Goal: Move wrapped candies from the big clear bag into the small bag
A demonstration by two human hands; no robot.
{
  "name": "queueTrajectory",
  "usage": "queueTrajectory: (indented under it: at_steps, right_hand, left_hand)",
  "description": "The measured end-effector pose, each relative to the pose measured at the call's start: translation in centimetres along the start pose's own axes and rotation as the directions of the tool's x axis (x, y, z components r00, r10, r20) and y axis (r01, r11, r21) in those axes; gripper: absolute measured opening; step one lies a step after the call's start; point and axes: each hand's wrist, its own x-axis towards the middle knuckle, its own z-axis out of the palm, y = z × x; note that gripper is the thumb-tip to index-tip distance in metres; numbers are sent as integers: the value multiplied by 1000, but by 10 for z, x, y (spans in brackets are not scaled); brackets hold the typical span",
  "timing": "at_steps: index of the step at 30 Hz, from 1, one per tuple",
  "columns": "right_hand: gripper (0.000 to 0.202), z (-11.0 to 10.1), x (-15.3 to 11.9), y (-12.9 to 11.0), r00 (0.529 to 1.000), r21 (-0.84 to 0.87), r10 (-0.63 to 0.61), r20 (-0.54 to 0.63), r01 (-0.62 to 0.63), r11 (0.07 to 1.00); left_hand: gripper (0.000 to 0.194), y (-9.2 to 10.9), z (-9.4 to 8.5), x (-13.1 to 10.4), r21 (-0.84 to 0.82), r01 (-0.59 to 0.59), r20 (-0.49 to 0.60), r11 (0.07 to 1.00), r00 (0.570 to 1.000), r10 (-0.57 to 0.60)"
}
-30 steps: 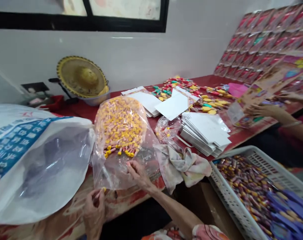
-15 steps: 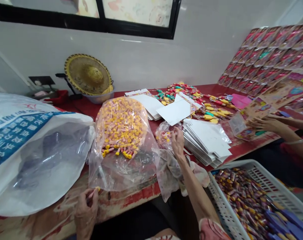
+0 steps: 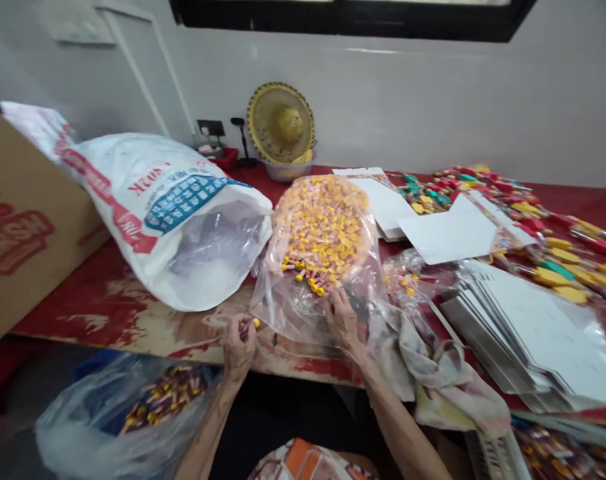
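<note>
The left hand (image 3: 240, 347) pinches one small tube (image 3: 256, 323) just over the front edge of the desk (image 3: 183, 337), its yellow end poking out past the fingers. The right hand (image 3: 341, 317) reaches to the near edge of the pile of tubes (image 3: 320, 230); its fingers are bent downward, and whether they grip a piece I cannot tell. The pile lies in a see-through plastic bag (image 3: 285, 313), mouth toward the person.

Each tube looks light, stiff and probably smooth, so it may roll; the wider yellow end seems the surest place for a fingertip pinch. The bag is thin and limp, and its loose front could wrinkle under the right wrist.

A crumpled cloth (image 3: 427, 363) sits close to the right forearm, with a stack of white cards (image 3: 543, 327) beyond it. A white sack (image 3: 183, 193) gapes left of the bag, nearly touching it, narrowing the room there.
</note>
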Motion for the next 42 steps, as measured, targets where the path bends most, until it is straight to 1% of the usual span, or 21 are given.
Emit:
queueTrajectory:
  at_steps: [2,4,5,7,9,10,12,15,17,19,21,22,26,27,29,32,35,36,38,40,42]
  right_hand:
    - [34,7,11,1,1000,-47,11,-21,-12,999]
    - [33,15,17,4,1000,-94,8,-3,-9,996]
    - [31,20,18,6,1000,-110,7,4,-7,994]
    - [28,29,18,11,1000,-123,11,3,-11,992]
    - [28,36,17,17,999,-95,2,-34,-5,995]
    - [30,37,16,19,998,-67,-12,-61,8,998]
    - [32,38,13,21,992,-6,-48,-118,48,999]
    - [34,39,10,17,983,40,-85,-162,92,995]
    - [35,42,9,9,984,60,-102,-148,112,992]
    - [34,47,10,0,985,97,-119,-122,131,987]
    - [32,54,9,-11,985,147,-137,-108,152,977]
    - [31,57,8,-16,984,168,-146,-99,161,972]
    - [31,69,1,-28,970,154,-238,43,229,961]
    - [32,71,-1,-29,963,142,-257,85,244,959]
    - [34,74,-2,-27,958,154,-266,111,248,957]
    - [34,76,0,-19,975,231,-223,-6,218,948]
    - [33,75,2,-12,980,252,-158,-124,185,950]
    - [33,74,3,-11,984,254,-137,-113,162,954]
    - [32,69,6,-11,997,285,-78,-27,83,955]
    - [29,62,9,-16,996,368,9,93,-43,929]
    - [25,54,14,-24,969,493,120,214,-213,844]
  left_hand:
    - [21,0,-3,-2,-5,38,-43,999,998,-38]
    - [28,1,-6,-3,67,3,-34,998,999,-1]
    - [31,2,-8,-2,130,-40,2,991,999,40]
    - [38,3,-9,4,259,-150,132,954,984,119]
    - [42,5,-9,12,319,-241,261,917,952,159]
    - [42,6,-9,16,325,-263,293,909,941,168]
    - [37,6,-8,21,323,-257,271,911,947,171]
    - [30,4,-5,20,338,-187,174,922,976,135]
    - [30,2,-4,17,339,-155,197,928,976,91]
    - [33,2,-4,19,321,-126,264,939,964,39]
    - [37,2,-5,32,307,-79,287,948,958,-13]
    - [39,3,-5,41,308,-52,267,950,963,-34]
    - [49,1,1,95,367,35,103,929,992,-78]
    - [51,-1,5,108,389,45,90,920,992,-86]
    - [50,-7,13,130,422,40,131,906,986,-104]
    - [34,-17,20,150,404,15,246,915,961,-124]
    - [22,-25,15,153,331,45,298,942,943,-150]
    - [20,-27,11,150,307,59,307,950,938,-158]
    - [23,-28,-3,139,271,61,326,961,933,-152]
    - [29,-26,-20,122,252,-3,354,968,931,-89]
    - [34,-20,-35,102,258,-115,410,959,912,-1]
